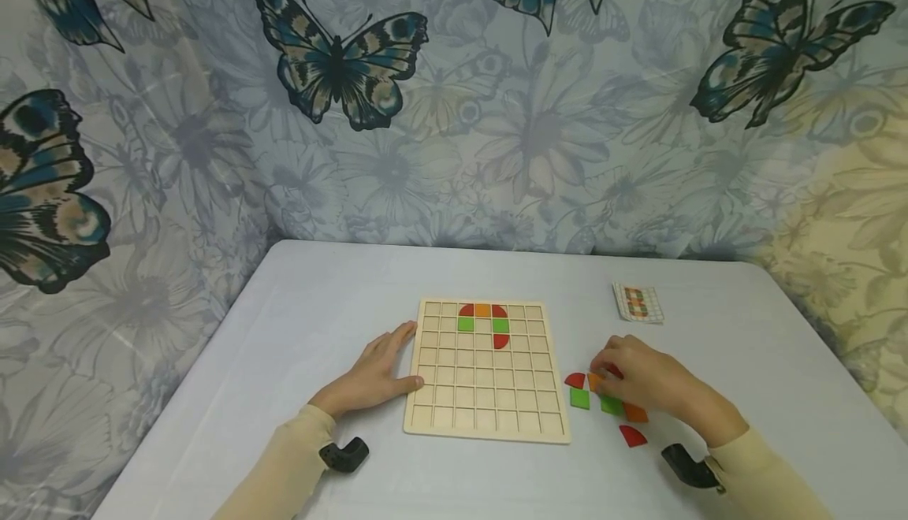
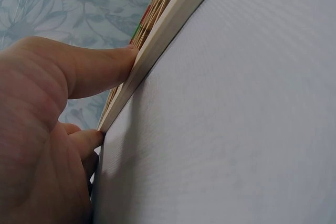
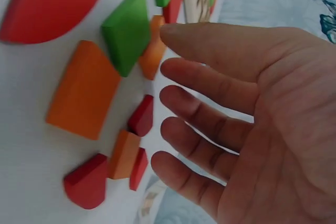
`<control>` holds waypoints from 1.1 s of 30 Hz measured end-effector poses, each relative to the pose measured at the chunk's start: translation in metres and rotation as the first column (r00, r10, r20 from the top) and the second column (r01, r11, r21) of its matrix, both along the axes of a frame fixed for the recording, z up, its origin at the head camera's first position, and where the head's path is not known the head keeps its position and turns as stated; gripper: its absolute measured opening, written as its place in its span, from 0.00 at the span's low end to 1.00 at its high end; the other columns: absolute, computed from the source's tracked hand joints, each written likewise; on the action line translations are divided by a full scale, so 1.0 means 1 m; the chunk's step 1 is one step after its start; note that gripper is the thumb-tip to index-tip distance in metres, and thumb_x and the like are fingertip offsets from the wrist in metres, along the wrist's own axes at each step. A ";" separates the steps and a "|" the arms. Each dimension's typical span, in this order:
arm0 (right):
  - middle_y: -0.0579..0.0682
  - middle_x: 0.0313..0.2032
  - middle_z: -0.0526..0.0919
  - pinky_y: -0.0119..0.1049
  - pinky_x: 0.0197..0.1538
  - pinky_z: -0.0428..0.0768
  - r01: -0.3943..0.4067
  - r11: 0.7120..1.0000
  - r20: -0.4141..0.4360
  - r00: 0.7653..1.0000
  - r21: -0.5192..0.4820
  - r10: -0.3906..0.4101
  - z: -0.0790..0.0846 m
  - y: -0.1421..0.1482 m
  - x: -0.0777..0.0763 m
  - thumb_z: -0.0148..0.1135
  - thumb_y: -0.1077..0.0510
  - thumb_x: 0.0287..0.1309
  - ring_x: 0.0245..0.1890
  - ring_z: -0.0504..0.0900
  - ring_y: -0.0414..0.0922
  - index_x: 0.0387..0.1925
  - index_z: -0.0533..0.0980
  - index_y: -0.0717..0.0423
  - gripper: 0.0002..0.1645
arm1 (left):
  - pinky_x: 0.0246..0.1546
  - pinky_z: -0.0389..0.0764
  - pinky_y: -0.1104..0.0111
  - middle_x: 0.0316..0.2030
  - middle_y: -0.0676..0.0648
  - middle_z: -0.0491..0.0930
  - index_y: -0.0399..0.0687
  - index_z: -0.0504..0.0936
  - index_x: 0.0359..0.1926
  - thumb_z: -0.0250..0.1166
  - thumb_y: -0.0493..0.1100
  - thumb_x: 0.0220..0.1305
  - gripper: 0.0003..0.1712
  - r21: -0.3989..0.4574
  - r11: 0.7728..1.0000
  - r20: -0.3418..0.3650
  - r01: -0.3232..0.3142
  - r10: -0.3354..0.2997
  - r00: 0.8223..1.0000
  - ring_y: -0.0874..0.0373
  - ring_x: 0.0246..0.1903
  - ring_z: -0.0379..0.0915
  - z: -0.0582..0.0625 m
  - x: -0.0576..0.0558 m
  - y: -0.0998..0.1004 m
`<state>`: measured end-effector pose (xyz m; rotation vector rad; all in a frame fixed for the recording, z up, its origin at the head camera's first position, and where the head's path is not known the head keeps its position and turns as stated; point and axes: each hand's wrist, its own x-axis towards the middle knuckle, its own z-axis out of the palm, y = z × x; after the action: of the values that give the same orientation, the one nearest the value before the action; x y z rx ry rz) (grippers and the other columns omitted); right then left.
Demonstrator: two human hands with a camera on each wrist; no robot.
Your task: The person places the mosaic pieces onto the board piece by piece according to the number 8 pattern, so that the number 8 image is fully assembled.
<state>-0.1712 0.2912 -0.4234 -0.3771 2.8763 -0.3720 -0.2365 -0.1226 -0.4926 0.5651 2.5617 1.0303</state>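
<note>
A wooden grid board (image 1: pixel 489 394) lies on the table, with red, orange and green pieces set in its upper rows, such as an orange square (image 1: pixel 483 310) between two red quarter-rounds. My left hand (image 1: pixel 372 374) rests at the board's left side, thumb on the rim and fingers along the edge. Right of the board, my right hand (image 1: pixel 649 378) hangs over loose pieces, fingers loosely bent with nothing between them. Close to its thumb tip is an orange block (image 3: pixel 153 51); contact cannot be told. Beside it lie a green block (image 3: pixel 127 32), an orange block (image 3: pixel 84 93) and a red quarter-round (image 3: pixel 52 6).
A stack of pattern cards (image 1: pixel 638 304) sits beyond the right hand. More red and orange pieces, including a red piece (image 3: pixel 86 182), lie beneath that hand, partly hidden in the head view. Butterfly-patterned cloth (image 1: pixel 454 150) hangs behind the white table (image 1: pixel 333 284).
</note>
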 end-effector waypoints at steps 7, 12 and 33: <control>0.40 0.35 0.77 0.31 0.33 0.73 -0.001 1.000 -0.020 1.000 -0.018 0.000 -0.003 0.002 0.001 0.76 0.52 0.54 0.36 0.70 0.39 0.37 0.83 0.46 0.11 | 0.75 0.43 0.34 0.81 0.44 0.47 0.52 0.44 0.82 0.69 0.59 0.63 0.58 0.010 1.000 -0.008 0.004 -0.004 1.000 0.34 0.79 0.35 0.001 -0.001 -0.001; 0.41 0.30 0.75 0.29 0.32 0.72 -0.010 0.991 0.024 1.000 -0.136 0.014 -0.003 0.003 -0.002 0.73 0.57 0.57 0.32 0.70 0.39 0.36 0.79 0.49 0.09 | 0.75 0.44 0.34 0.81 0.43 0.47 0.51 0.44 0.82 0.69 0.59 0.63 0.57 0.008 1.000 -0.014 0.010 -0.010 1.000 0.34 0.79 0.36 0.003 0.000 -0.001; 0.44 0.36 0.82 0.31 0.33 0.75 -0.074 0.957 -0.156 0.987 -0.280 0.030 0.040 -0.034 -0.048 0.65 0.60 0.65 0.38 0.74 0.42 0.39 0.82 0.52 0.03 | 0.76 0.45 0.36 0.81 0.44 0.48 0.52 0.45 0.82 0.69 0.58 0.64 0.57 0.012 1.000 -0.008 0.005 -0.005 1.000 0.35 0.79 0.37 0.003 0.000 0.000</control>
<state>-0.2190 0.2577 -0.3834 -0.5504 2.9533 -0.7859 -0.2366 -0.1229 -0.4897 0.5805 2.5613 1.0450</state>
